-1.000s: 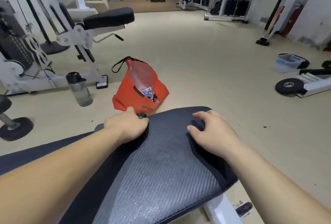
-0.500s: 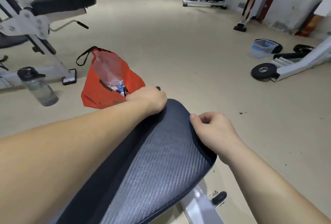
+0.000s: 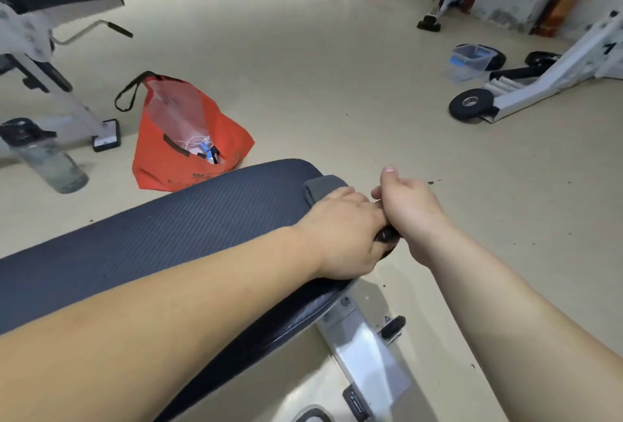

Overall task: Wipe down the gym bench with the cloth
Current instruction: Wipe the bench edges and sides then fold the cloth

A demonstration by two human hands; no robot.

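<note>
One gym bench (image 3: pixel 161 226) fills the lower left. Its dark ribbed pad runs under the left forearm and ends just beyond both hands. The white steel frame (image 3: pixel 364 354) shows below the wrists, under the pad's near corner.

Floor items, all well apart from the hands:
- red bag (image 3: pixel 188 165), mouth open, beyond the pad and left of the left hand
- water bottle (image 3: pixel 43 158), further left of the bag
- weight plate (image 3: pixel 472 104), far beyond the right hand

Judged not part of the job.

Left hand (image 3: pixel 340 229): reaches across the pad to its right-hand edge. The palm is down and the fingers are curled over the rim, clamped on the cloth. Judgement: the arm crosses over so the cloth can follow the rounded end and side lip, which a flat pass along the top would miss.

Right hand (image 3: pixel 408 206): just beside the left, off the pad's edge and touching the left fingers. The thumb is raised and the fingers are curled under. What they hold, if anything, is hidden, so I cannot tell. It may be steadying the pad or gathering loose cloth.

Cloth (image 3: pixel 323 185): grey and folded. It lies on the pad's end under the left hand, and only a strip shows past the knuckles.

Step in hand, judged: wiping the edge at the pad's end. Coverage of the long top surface cannot be read.
</note>
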